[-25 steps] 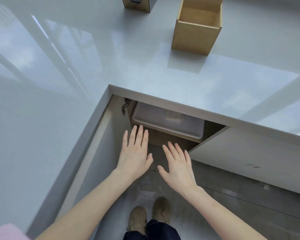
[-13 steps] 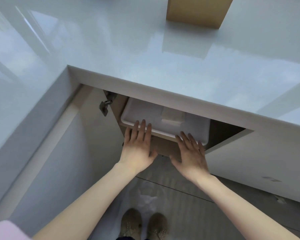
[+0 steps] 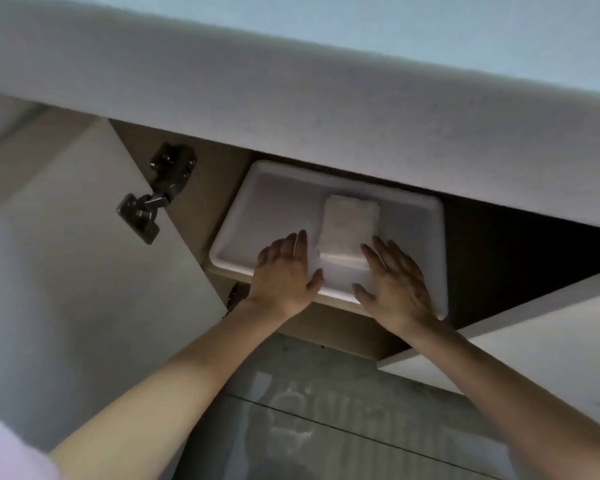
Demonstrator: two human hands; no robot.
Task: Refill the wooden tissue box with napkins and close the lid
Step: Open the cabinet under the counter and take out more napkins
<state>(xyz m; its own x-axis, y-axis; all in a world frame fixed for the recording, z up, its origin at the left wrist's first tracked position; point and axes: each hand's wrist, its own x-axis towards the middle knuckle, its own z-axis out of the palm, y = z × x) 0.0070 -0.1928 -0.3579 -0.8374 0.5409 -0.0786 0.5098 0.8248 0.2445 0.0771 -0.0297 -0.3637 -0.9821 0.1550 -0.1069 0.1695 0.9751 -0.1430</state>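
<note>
At frame centre, under the counter (image 3: 291, 81), both hands (image 3: 284, 271) (image 3: 395, 282) lie flat and unclenched beside napkins (image 3: 349, 225) in a white tray (image 3: 413, 216); refilling not begun.

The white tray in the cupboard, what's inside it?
A stack of napkins lies in the white tray. The countertop hides the tray's back edge; both hands cover part of its front.

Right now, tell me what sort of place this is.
Probably a kitchen or pantry counter. A pale countertop overhangs an open cabinet door on a metal hinge, and a white tray on the shelf holds a napkin stack.
</note>
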